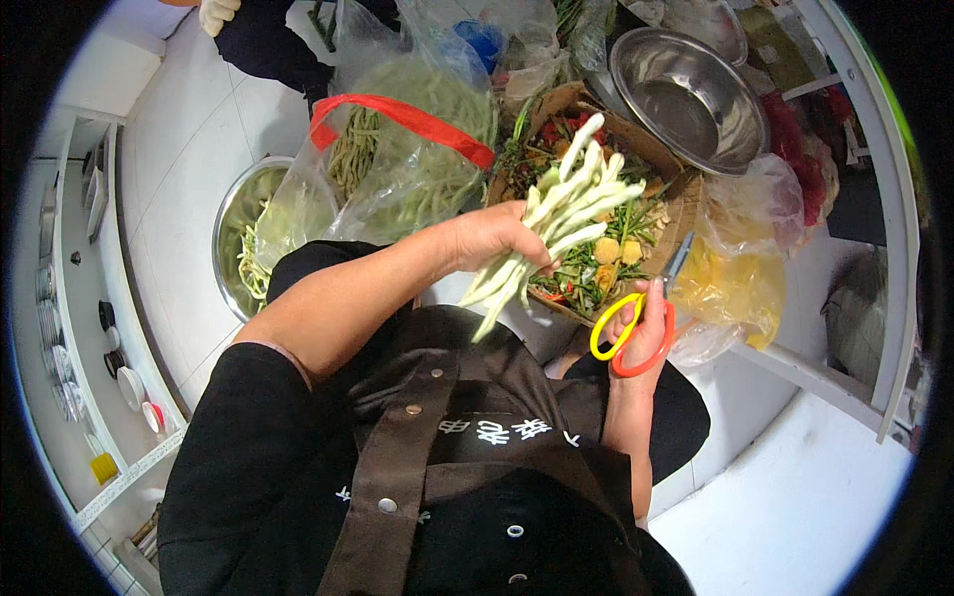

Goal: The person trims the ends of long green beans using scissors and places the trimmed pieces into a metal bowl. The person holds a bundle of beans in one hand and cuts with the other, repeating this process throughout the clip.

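Observation:
My left hand (503, 238) grips a bunch of pale green long beans (577, 194) in the middle, above the near side of a cardboard box (648, 138) of vegetable scraps. To its right, my right hand (641, 324) holds scissors (677, 261) with one yellow and one red handle loop, blades pointing up and away from me. The blades look closed, apart from the beans. Further left, a clear plastic bag (417, 156) with a red band holds many more beans. Some cut pieces lie in a steel bowl (223, 246) beside it, partly covered by the bag.
An empty steel basin (689, 100) stands behind the box at the right. Yellowish plastic bags (734, 283) lie right of the box, near a metal rack frame (812, 380). Shelves with dishes (130, 387) line the left. Another person's gloved hand (218, 13) and dark-clothed leg show at the top left.

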Demonstrator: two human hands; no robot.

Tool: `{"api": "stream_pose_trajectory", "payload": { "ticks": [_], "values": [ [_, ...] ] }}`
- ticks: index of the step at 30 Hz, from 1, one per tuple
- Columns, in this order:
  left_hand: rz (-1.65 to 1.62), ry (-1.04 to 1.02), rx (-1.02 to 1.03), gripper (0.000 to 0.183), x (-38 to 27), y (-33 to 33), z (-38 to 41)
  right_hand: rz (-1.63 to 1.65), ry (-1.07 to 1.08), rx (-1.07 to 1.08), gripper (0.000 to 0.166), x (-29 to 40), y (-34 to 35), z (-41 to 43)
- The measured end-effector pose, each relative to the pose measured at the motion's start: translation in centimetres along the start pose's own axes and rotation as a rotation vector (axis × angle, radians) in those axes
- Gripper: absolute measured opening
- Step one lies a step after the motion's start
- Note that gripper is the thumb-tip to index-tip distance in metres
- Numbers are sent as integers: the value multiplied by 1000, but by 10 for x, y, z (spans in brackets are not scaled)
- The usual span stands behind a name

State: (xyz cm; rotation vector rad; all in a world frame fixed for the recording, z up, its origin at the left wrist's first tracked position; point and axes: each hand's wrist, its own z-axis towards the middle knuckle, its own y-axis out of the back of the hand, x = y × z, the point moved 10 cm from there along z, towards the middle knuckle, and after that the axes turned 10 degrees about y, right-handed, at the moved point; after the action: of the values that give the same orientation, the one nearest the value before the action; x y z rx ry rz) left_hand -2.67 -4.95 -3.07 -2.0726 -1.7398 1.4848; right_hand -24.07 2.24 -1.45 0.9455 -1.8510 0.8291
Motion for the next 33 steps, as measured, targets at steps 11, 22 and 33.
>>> {"api": "stream_pose_trajectory", "payload": {
  "ticks": [11, 22, 33],
  "values": [
    [-444, -127, 354, 59, -37, -40, -31, -236, -68, 165, 37, -8, -31, -16],
    [-499, -146, 381, 52, -43, -42, -41, -427, 30, 316, 36, -12, -45, -16],
    [-738, -355, 518, 42, -68, -22, -44, -509, 274, 487, 26, 3, -73, -50]
  ]
}}
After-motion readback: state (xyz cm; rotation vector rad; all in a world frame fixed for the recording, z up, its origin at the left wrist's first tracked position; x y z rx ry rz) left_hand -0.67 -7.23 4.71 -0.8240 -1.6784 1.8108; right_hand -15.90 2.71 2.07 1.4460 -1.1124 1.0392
